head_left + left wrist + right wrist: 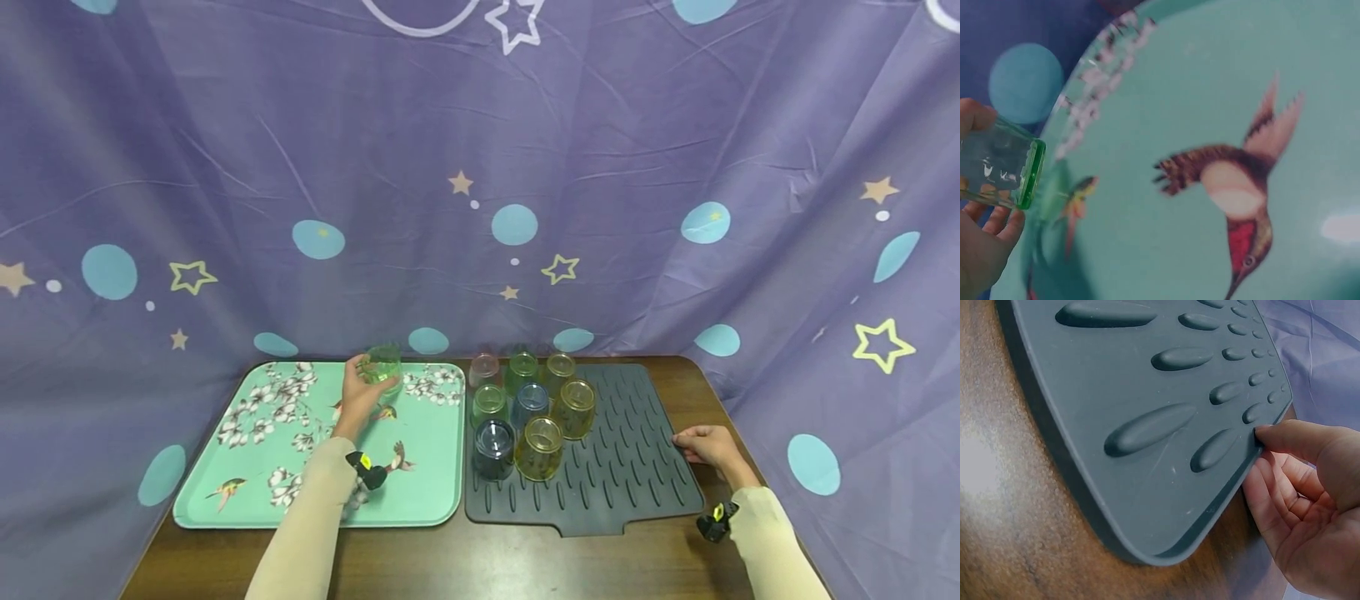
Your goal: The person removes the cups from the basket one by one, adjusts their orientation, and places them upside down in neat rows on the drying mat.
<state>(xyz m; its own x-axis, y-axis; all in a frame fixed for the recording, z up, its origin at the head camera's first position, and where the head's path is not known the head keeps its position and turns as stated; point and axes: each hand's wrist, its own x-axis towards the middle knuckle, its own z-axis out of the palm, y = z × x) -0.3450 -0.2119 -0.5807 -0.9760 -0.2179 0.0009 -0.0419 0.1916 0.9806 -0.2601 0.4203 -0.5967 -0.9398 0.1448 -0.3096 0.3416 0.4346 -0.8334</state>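
Observation:
My left hand (358,400) grips a clear glass with a green tint (386,365) over the back of the mint-green tray (431,487). In the left wrist view the glass (997,162) lies tilted between thumb and fingers, its thick green base (1032,175) turned toward the tray's printed surface. At the far right, my right hand (708,447) pinches the right edge of a dark grey drying mat (626,454). Thumb on top and fingers beneath, it holds the mat's raised rim, as the right wrist view shows.
On the mat's left half several coloured glasses stand upside down close together, among them a dark blue glass (494,450), a yellow glass (538,450) and a blue glass (531,402). Tray and mat lie side by side on a brown wooden table (420,562). A purple curtain (420,283) hangs behind.

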